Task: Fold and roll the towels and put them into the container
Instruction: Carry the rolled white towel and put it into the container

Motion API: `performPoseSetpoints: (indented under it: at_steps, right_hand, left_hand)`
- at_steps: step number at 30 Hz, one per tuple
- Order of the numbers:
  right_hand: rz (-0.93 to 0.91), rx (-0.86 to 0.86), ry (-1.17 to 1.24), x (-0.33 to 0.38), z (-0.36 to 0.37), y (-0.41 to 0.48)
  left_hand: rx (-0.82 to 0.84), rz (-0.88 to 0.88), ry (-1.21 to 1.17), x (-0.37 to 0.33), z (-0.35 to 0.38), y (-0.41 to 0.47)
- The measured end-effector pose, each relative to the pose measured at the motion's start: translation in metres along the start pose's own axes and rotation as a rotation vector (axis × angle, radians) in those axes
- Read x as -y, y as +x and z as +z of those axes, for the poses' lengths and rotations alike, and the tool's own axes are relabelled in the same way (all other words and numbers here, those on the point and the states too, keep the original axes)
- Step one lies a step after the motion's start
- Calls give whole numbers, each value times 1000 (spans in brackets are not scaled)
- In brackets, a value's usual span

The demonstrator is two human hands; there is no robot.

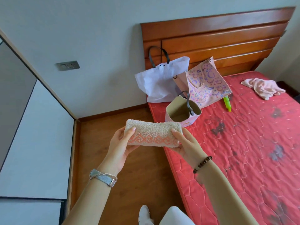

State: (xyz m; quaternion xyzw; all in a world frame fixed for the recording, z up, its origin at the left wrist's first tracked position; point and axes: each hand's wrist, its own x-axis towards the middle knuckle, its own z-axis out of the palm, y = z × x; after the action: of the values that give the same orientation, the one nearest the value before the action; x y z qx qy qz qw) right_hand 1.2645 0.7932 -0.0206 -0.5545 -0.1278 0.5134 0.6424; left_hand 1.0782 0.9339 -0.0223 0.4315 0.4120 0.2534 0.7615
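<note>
We hold the rolled towel (153,135) in the air in front of us, lying crosswise. It is cream terry with a salmon diamond border along its lower side. It hangs over the wooden floor (129,176), just off the left edge of the red mattress (243,143).

Our left hand (120,143) grips one end and our right hand (185,142) the other, thumbs on top and fingers curled underneath.

The container (190,121), a small pink bucket bag with an open mouth, stands just beyond the roll at the mattress's left edge, towards the headboard (211,38). A dark strap (189,103) arches across its opening. A second towel (261,88), pink and crumpled, lies well apart near the far edge and is not yet folded.

We judge the roll ready to go in, and several things could spoil that:
- Letting go with one hand may let the outer flap spring loose.
- The roll looks longer than the mouth is wide, so it would jam if lowered crosswise.
- The strap could snag it.
- The bag is soft and sits close to the edge, so a push could tip it to the floor.

Behind the container lean a white carrier bag (159,82) and a pink tote (209,85). The tote carries large purple letters that seem to read "DING", though we cannot be sure. The small print on the container is too fine to read.
</note>
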Motion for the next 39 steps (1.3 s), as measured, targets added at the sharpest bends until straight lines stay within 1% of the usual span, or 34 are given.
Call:
performPoseSetpoints:
  at_steps: [7,12,17,20,24,29,33,39]
  right_hand:
    - [55,-90,14,11,0,58]
    - [72,-113,1,17,-12,98]
    - [76,-153,6,33,-36,153]
    - [84,-207,30,52,-50,184]
    - [86,-230,22,75,-72,216]
    - [99,-297,26,88,-95,237]
    - [134,-362,118,80,-113,243]
    - [177,-501,158,63,-128,252]
  left_hand:
    - [37,-95,29,-10,-1,71]
    - [36,-145,29,-9,13,117]
    - [49,-172,81,-17,41,181]
    - [59,-172,115,-26,64,220]
    - [87,-189,118,-36,96,259]
    - [139,-269,128,-30,123,298]
    - [190,-332,178,-18,137,321]
    - [244,-440,245,0,150,357]
